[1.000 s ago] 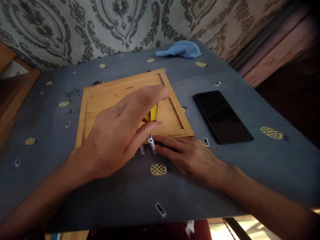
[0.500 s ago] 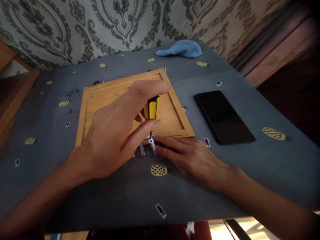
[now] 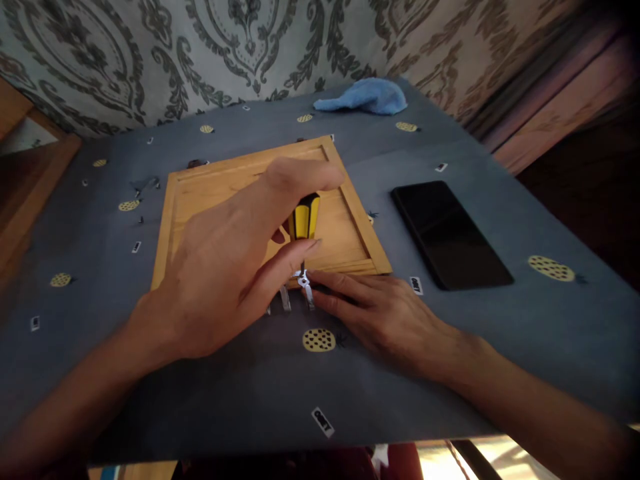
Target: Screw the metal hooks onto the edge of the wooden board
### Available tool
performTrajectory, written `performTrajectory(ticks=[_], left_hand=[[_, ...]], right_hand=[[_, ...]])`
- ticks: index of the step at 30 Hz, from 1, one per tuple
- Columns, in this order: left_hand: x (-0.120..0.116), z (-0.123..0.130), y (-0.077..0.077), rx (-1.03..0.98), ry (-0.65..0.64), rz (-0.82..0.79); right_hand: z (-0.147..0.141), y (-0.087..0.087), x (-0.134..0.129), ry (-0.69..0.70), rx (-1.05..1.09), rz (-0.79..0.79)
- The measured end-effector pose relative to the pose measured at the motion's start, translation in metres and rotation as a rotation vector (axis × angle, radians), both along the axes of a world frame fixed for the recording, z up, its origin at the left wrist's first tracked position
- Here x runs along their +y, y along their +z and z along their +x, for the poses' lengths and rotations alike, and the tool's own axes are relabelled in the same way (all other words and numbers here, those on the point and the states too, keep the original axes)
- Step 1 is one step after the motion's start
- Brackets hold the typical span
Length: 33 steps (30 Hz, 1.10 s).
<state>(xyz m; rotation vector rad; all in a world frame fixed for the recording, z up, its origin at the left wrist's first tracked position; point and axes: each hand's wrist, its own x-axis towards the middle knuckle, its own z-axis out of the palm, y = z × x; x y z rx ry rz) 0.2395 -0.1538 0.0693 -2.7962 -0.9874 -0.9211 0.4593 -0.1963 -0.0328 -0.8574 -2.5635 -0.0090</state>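
Note:
My left hand (image 3: 215, 267) is closed around a screwdriver (image 3: 304, 219) with a yellow-and-black handle, held upright with the thumb low on the grip. The shaft points down onto a small silver metal fitting (image 3: 303, 281) at the near edge of a framed wooden panel (image 3: 250, 175). From the right, my right hand (image 3: 380, 307) lies low, its thumb and forefinger closed at the fitting's side and the forefinger along the panel's edge. Metal strips (image 3: 285, 299) extend from the edge toward me. Any screw under the tip is too small to make out.
A black phone (image 3: 450, 233) lies right of the panel, and a blue cloth (image 3: 367, 97) at the back. Small metal pieces (image 3: 146, 185) lie left of the panel on the grey patterned tablecloth (image 3: 240, 400). A wooden frame (image 3: 40, 193) stands at far left.
The yellow-and-black handle has turned slightly in my left hand. Both hands, the panel and the fitting stay in place; the whole view has shifted a little.

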Motion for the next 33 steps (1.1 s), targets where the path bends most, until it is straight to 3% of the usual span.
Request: performTrajectory(ticks=[6, 15, 19, 22, 33], left_hand=[[0.001, 0.004, -0.003, 0.046, 0.005, 0.068], [0.002, -0.003, 0.002, 0.020, -0.010, -0.072], [0.003, -0.003, 0.009, -0.059, -0.089, 0.010], [0.003, -0.003, 0.012, -0.062, -0.062, 0.038], [0.003, -0.003, 0.000, -0.033, -0.009, -0.047]], right_hand=[[0.000, 0.000, 0.000, -0.009, 0.002, 0.016], [0.001, -0.001, 0.000, 0.000, 0.020, 0.028], [0.002, -0.002, 0.000, 0.003, 0.022, 0.024], [0.002, -0.002, -0.001, 0.006, 0.019, 0.014], [0.000, -0.001, 0.000, 0.005, 0.016, 0.006]])
